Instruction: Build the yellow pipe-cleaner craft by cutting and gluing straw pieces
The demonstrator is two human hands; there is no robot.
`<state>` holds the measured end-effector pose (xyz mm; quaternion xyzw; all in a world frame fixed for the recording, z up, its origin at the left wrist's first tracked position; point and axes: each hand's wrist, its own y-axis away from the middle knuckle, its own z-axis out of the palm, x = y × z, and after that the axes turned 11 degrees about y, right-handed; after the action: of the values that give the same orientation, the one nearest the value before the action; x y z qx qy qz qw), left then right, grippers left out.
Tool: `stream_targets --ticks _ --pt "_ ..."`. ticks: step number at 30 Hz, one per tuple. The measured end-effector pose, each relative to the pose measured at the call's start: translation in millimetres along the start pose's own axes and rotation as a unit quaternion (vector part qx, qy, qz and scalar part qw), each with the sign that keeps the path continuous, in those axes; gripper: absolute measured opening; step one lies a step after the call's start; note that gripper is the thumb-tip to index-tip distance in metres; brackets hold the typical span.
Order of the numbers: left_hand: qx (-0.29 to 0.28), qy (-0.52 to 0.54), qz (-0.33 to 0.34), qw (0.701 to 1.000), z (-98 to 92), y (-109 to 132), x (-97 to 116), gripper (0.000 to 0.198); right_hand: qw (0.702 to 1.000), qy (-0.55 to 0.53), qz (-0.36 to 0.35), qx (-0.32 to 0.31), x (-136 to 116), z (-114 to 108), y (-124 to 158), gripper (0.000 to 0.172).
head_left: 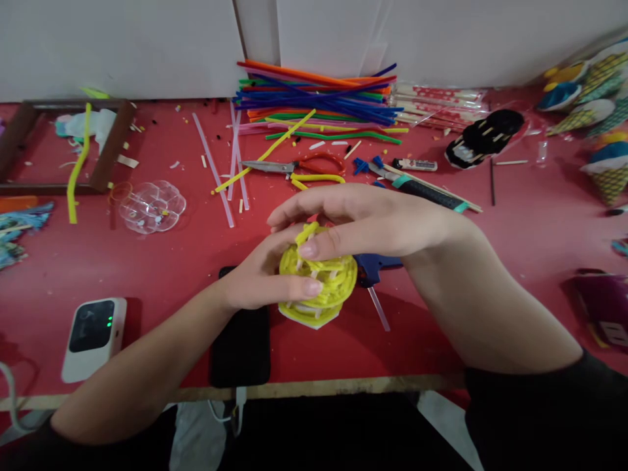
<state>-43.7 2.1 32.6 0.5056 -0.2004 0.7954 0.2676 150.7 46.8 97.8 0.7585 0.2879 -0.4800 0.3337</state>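
A small yellow woven basket point(328, 282) made of straws wound round white sticks sits between both my hands above the red table point(520, 242). My left hand point(267, 275) grips its left side, thumb laid across the front. My right hand point(353, 222) arches over the top, with its thumb and fingers pinching a yellow straw end point(306, 233) at the rim. Most of the basket's back is hidden by my fingers.
A black phone point(241, 340) lies under my left wrist, a white device point(92, 335) at the front left. Behind: scissors point(299, 166), a bundle of coloured straws point(318, 95), a utility knife point(426, 188), a clear plastic flower tray point(152, 206), a blue glue gun point(375, 267).
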Motion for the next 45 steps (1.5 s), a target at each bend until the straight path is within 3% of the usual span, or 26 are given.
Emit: stream_targets --ticks 6,9,11,13,15,17,18,22,26,34,37,40,43,45 --pt "-0.038 -0.028 0.011 0.999 0.3 -2 1 0.035 0.999 0.047 -0.013 -0.013 1 0 -2 0.031" --pt "-0.030 -0.010 0.018 0.999 0.1 -1 -1 0.031 0.999 0.014 -0.035 0.029 -2 -2 4 0.032" --pt "0.001 -0.025 0.047 0.999 -3.5 -1 -5 0.031 0.991 -0.017 -0.057 0.117 -2 -5 14 0.029" --pt "0.043 -0.084 0.117 0.989 -10.5 0 -9 0.035 0.968 0.007 -0.061 0.243 5 -9 30 0.022" --pt "0.078 -0.160 0.204 0.963 -19.3 0 -13 0.044 0.923 0.113 -0.043 0.366 20 -10 48 0.016" --pt "0.103 -0.205 0.240 0.943 -27.1 -1 -15 0.048 0.843 0.269 -0.082 0.458 42 -6 67 0.016" --pt "0.110 -0.215 0.258 0.935 -30.1 -2 -15 0.049 0.821 0.349 -0.095 0.441 54 -3 75 0.020" --pt "0.094 -0.257 0.298 0.915 -34.8 -3 -17 0.056 0.830 0.480 -0.036 0.282 94 13 99 0.050" --pt "0.067 -0.242 0.289 0.924 -33.6 -3 -18 0.063 0.824 0.516 0.006 0.234 116 25 104 0.052" --pt "0.010 -0.256 0.298 0.919 -32.3 -3 -22 0.066 0.815 0.511 0.024 0.272 131 25 95 0.049" --pt "0.038 -0.237 0.322 0.916 -32.9 -3 -26 0.070 0.840 0.439 0.042 0.316 128 23 98 0.041" --pt "0.053 -0.205 0.347 0.914 -31.4 -2 -25 0.071 0.857 0.304 0.067 0.411 124 31 99 0.029" --pt "0.089 -0.167 0.289 0.938 -22.7 0 -21 0.055 0.853 0.159 0.118 0.484 119 46 95 0.015" --pt "0.118 -0.095 0.209 0.966 -13.8 0 -20 0.049 0.843 0.090 0.143 0.511 113 55 90 0.019"
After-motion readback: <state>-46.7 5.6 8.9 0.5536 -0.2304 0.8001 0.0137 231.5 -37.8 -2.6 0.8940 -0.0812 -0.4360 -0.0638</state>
